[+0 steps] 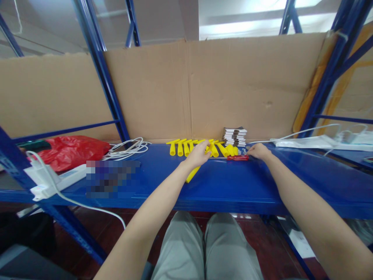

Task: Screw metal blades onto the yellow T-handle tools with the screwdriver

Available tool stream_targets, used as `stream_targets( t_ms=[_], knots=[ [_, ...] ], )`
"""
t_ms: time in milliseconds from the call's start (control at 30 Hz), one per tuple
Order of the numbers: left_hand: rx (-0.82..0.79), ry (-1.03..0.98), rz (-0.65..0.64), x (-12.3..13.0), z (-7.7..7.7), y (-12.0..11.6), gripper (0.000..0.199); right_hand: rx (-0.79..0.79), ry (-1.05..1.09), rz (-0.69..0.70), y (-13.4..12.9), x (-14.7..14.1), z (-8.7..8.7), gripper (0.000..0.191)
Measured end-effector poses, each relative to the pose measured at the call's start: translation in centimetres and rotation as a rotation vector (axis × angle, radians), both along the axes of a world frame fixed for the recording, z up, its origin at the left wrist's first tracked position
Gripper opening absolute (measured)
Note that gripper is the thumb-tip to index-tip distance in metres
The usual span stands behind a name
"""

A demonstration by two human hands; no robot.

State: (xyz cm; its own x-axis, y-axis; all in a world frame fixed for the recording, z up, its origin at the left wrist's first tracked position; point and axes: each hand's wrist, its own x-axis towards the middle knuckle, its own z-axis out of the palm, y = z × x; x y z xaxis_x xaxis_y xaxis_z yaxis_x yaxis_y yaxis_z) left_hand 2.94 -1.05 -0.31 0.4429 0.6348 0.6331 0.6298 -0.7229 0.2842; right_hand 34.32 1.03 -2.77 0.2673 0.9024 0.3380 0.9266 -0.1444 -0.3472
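Note:
My left hand is closed around a yellow tube-shaped piece, whose lower end sticks out beneath the hand. Behind it stands a row of similar yellow pieces with flared round ends, partly hidden by my fingers. My right hand is at the right end of this row, its fingertips pinched together beside a small dark printed packet; what they hold is too small to tell. Just in front of the row lies a screwdriver with a red handle, close to my right fingertips.
A stack of folded white papers stands behind the row, against the cardboard panel. To the left are a coiled white cable, a red plastic bag and a power strip. Blue posts frame the blue shelf.

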Motion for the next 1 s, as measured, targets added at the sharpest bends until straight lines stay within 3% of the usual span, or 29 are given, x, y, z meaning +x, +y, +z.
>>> stream_targets(
  t_ms=[133, 233, 500, 767, 933, 1000],
  knots=[
    [0.005, -0.014, -0.002, -0.1, 0.0, 0.1, 0.017, -0.014, 0.025, -0.040, -0.7, -1.4, 1.2, 0.020],
    [-0.022, -0.037, -0.009, -0.3, 0.2, 0.3, 0.015, -0.007, 0.016, 0.019, -1.4, -2.6, 1.9, 0.019],
    [-0.164, -0.199, -0.116, 1.4, 0.1, 1.3, 0.016, -0.204, -0.014, 0.253, -2.9, -4.5, 2.9, 0.028],
    [-0.633, -0.476, -0.257, 6.8, 1.1, -0.2, 0.020, -0.254, -0.042, 0.320, -3.4, -4.4, 3.2, 0.025],
    [-0.869, -0.681, -0.165, 10.3, 2.4, -1.1, 0.020, -0.321, -0.109, 0.228, -3.5, -4.3, 3.6, 0.019],
    [-0.974, -0.703, -0.193, 11.2, 2.6, -1.1, 0.016, -0.351, -0.123, 0.196, -3.6, -4.3, 3.7, 0.019]
  ],
)
